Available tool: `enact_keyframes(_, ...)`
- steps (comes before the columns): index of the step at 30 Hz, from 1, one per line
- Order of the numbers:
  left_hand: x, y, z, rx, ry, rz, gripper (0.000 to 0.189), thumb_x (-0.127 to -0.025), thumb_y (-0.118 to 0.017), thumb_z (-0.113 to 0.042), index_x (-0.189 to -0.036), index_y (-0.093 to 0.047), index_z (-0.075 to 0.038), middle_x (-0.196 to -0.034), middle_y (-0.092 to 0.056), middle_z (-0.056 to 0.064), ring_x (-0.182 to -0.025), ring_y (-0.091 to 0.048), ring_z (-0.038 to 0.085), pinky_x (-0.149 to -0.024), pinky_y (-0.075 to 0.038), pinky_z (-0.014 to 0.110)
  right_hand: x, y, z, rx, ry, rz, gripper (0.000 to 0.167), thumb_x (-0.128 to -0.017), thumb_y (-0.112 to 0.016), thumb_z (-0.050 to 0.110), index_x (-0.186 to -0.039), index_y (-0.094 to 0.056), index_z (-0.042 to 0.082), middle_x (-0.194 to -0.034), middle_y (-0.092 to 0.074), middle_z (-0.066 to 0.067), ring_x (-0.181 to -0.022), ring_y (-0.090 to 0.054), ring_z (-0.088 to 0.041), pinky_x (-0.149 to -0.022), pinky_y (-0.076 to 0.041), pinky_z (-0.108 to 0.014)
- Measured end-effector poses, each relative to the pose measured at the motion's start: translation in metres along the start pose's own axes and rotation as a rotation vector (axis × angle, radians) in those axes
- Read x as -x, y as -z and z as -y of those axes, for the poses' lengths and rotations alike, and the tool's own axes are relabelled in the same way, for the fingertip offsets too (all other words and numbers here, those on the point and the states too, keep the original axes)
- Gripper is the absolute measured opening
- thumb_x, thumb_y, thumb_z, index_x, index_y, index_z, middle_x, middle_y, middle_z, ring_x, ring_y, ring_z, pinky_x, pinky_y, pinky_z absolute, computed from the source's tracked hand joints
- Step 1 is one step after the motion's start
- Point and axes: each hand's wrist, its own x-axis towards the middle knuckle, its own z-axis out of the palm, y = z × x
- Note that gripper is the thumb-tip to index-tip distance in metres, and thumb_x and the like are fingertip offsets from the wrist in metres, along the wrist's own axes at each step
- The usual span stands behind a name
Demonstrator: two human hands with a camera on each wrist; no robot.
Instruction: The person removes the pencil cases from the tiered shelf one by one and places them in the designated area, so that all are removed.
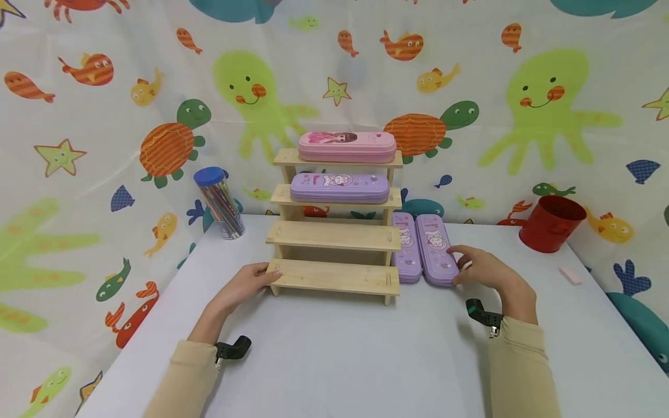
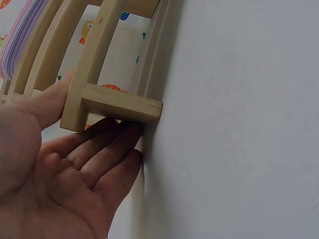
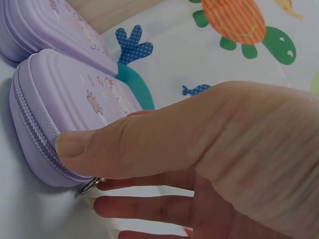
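My left hand grips the left end of the lowest step of a stepped wooden display rack. In the left wrist view the thumb lies along the plank's end, the fingers under it. At the rack's right side, my right hand touches the right edge of a purple zip pencil case. The right wrist view shows the thumb on the case's zipped edge, near its metal pull, with the other fingers extended. A second purple pencil case lies alongside, between it and the rack.
A pink pencil case sits on the top step, and a purple one just below it. A blue-lidded jar of pencils stands at left. A red bucket and a pink eraser-like block are at right.
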Motion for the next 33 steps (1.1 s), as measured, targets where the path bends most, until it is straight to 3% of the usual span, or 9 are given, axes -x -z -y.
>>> enact_keyframes(9,-0.001,0.000,0.000,0.029,-0.013,0.000,0.065,-0.098,-0.057,-0.049,-0.144,-0.050,-0.004,-0.131,-0.063,0.013,-0.101,-0.052,0.020,-0.078,-0.044,0.031,0.003,0.010,0.010,0.067,0.015,-0.027,0.071,-0.086,-0.073,0.026,-0.148,-0.043,0.012,-0.126,-0.058,-0.025,-0.113,-0.054,-0.039,-0.088,-0.048,-0.058)
enact_keyframes(16,0.000,-0.002,0.001,0.024,0.000,0.001,0.064,-0.098,-0.057,-0.049,-0.144,-0.051,-0.004,-0.133,-0.063,0.013,-0.105,-0.051,0.020,-0.081,-0.043,0.031,0.005,0.009,0.018,0.049,0.032,-0.073,0.069,-0.089,-0.070,0.033,-0.149,-0.043,0.012,-0.139,-0.049,-0.029,-0.124,-0.046,-0.046,-0.093,-0.046,-0.062)
enact_keyframes(21,0.001,-0.004,0.000,0.032,-0.009,0.010,0.061,-0.099,-0.057,-0.047,-0.143,-0.052,-0.005,-0.131,-0.063,0.013,-0.103,-0.050,0.021,-0.079,-0.042,0.032,0.005,0.009,0.027,0.023,0.091,-0.145,0.065,-0.093,-0.066,0.034,-0.149,-0.043,0.011,-0.142,-0.049,-0.026,-0.129,-0.044,-0.045,-0.098,-0.043,-0.064)
enact_keyframes(33,0.001,0.003,-0.002,-0.011,-0.005,0.004,0.065,-0.099,-0.055,-0.050,-0.146,-0.048,-0.005,-0.140,-0.059,0.015,-0.118,-0.052,0.025,-0.093,-0.045,0.038,-0.002,0.005,0.060,-0.096,0.252,-0.318,0.060,-0.096,-0.064,0.035,-0.149,-0.045,0.014,-0.151,-0.047,-0.016,-0.137,-0.041,-0.039,-0.111,-0.032,-0.063)
